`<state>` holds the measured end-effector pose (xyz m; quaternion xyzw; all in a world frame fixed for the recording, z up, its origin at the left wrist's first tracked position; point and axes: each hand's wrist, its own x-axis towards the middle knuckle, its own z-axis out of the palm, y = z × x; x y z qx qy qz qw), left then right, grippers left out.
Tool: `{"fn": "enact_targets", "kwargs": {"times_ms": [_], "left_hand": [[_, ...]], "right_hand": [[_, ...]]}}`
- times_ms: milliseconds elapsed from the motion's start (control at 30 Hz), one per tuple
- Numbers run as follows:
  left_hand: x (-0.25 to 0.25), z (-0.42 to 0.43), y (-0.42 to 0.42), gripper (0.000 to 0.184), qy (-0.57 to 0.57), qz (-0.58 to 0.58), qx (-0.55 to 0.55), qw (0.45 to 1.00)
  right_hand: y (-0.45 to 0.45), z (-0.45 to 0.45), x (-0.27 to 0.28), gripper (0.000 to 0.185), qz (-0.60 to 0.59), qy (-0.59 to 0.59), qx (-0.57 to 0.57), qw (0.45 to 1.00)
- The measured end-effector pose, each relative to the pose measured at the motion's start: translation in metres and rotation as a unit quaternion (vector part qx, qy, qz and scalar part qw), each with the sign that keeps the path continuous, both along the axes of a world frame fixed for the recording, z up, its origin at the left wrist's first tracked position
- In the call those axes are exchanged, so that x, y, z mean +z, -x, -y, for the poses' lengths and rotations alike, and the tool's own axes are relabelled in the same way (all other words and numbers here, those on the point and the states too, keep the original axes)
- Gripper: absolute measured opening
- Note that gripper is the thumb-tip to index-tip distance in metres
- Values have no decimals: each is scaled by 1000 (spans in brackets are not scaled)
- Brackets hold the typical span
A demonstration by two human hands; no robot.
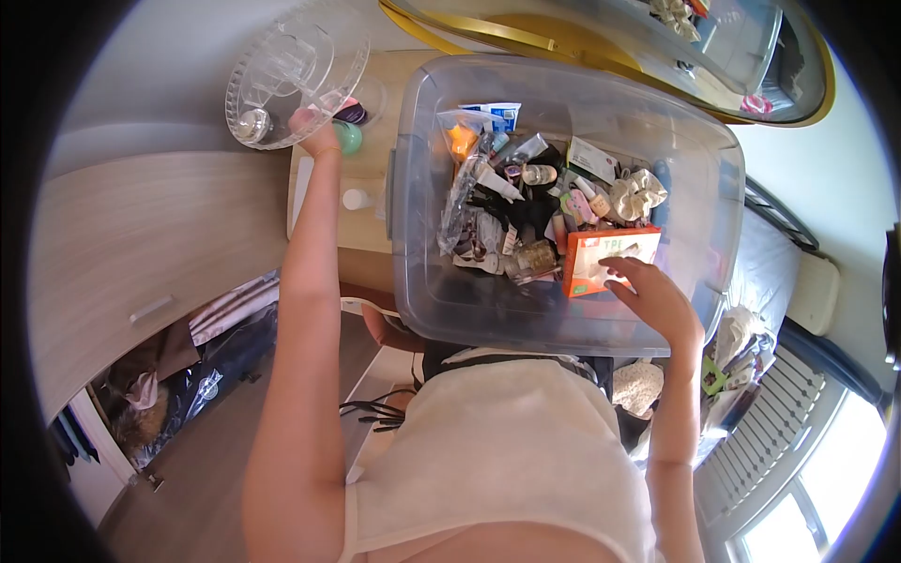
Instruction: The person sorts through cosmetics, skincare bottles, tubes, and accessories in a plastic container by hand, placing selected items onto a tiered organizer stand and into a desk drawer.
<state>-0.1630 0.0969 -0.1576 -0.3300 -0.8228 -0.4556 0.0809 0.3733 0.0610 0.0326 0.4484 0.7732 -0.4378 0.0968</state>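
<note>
My left hand (pixel 317 129) is stretched out to the clear scalloped stand (pixel 246 80) at the upper left. Its fingers overlap the stand's rim and are too small and hidden to tell whether they grip anything. Close by are a dark purple item (pixel 351 114) and a mint-green round item (pixel 348 139). My right hand (pixel 652 298) reaches into the large clear plastic bin (pixel 563 324), its fingers apart over an orange-and-white box (pixel 584 265) marked "TPE". Whether the fingertips touch the box is unclear.
Inside the bin lie small bottles, tubes, packets and a cream scrunchie (pixel 638 194). A white round-topped item (pixel 357 199) stands on the wooden table (pixel 371 230). A gold-framed mirror (pixel 526 38) is behind the bin. An open drawer (pixel 188 375) sits lower left.
</note>
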Motion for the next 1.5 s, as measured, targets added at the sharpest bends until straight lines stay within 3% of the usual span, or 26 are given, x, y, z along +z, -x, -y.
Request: {"fn": "enact_targets", "kwargs": {"times_ms": [100, 167, 233, 267, 333, 433, 500, 667, 767, 800, 900, 933, 967, 1000, 1033, 1067, 1100, 1167, 1233, 1267, 1300, 1367, 1433, 1467, 1500], "left_hand": [[16, 10, -22, 20, -20, -36, -16, 999], [-7, 17, -14, 25, 19, -94, 8, 995], [-1, 32, -36, 29, -56, 75, -32, 995], [1, 39, -43, 29, -57, 77, -31, 995], [-4, 55, -51, 52, -2, 154, -61, 986], [2, 78, -73, 54, 19, 224, -71, 972], [21, 94, -92, 51, 8, 275, -93, 957], [77, 117, -127, 38, -16, 417, -171, 893], [110, 119, -146, 31, -34, 432, -222, 873], [121, 117, -154, 31, -35, 433, -221, 873], [155, 107, -179, 29, -24, 415, -316, 853], [165, 103, -188, 32, 54, 219, -362, 904], [175, 99, -196, 35, 130, 13, -390, 911], [185, 95, -206, 35, 129, 11, -389, 912], [195, 92, -215, 40, 127, -73, -401, 904], [203, 90, -223, 46, 126, -157, -411, 889], [209, 89, -231, 46, 125, -160, -412, 888], [217, 91, -245, 59, 91, 102, -540, 830], [222, 96, -253, 68, 137, 143, -544, 816], [224, 97, -256, 68, 161, 224, -527, 804], [224, 97, -257, 69, 184, 304, -506, 786], [220, 98, -256, 69, 166, 351, -502, 773], [206, 100, -255, 64, 42, 441, -495, 747], [198, 102, -253, 60, -3, 503, -493, 710], [197, 103, -248, 60, -2, 503, -492, 711]], "right_hand": [[2, -9, -7, 27, -16, -44, 21, 999], [14, -20, -11, 24, -22, -49, 7, 999], [29, -36, -28, 20, -67, -87, 9, 994], [37, -44, -42, 19, -94, -85, -11, 992], [56, -60, -81, 23, -128, -163, 7, 978], [84, -77, -119, 33, -68, -185, 17, 980], [94, -84, -144, 38, -63, -236, 110, 964], [99, -87, -143, 35, -69, -174, 84, 979], [95, -89, -123, 35, -198, 75, -51, 976], [95, -86, -112, 35, -197, 74, -50, 976], [97, -73, -77, 35, -238, 2, 12, 971], [99, -69, -68, 33, -277, -15, 28, 960], [100, -64, -57, 32, -315, -33, 43, 947], [102, -58, -45, 36, -319, -17, 31, 947], [104, -54, -33, 36, -321, -18, 32, 946], [106, -50, -21, 35, -329, 75, -11, 941], [108, -45, -10, 34, -334, 167, -55, 926], [114, -38, 4, 32, -372, 172, -55, 910], [118, -33, 12, 31, -371, 256, -113, 885], [120, -30, 11, 30, -345, 176, -79, 919], [119, -30, 13, 30, -345, 175, -80, 919], [119, -32, 18, 37, -364, 302, -144, 869], [121, -33, 22, 43, -388, 313, -145, 854], [120, -32, 28, 41, -417, 344, -165, 825], [122, -32, 33, 40, -444, 376, -183, 793]]}}
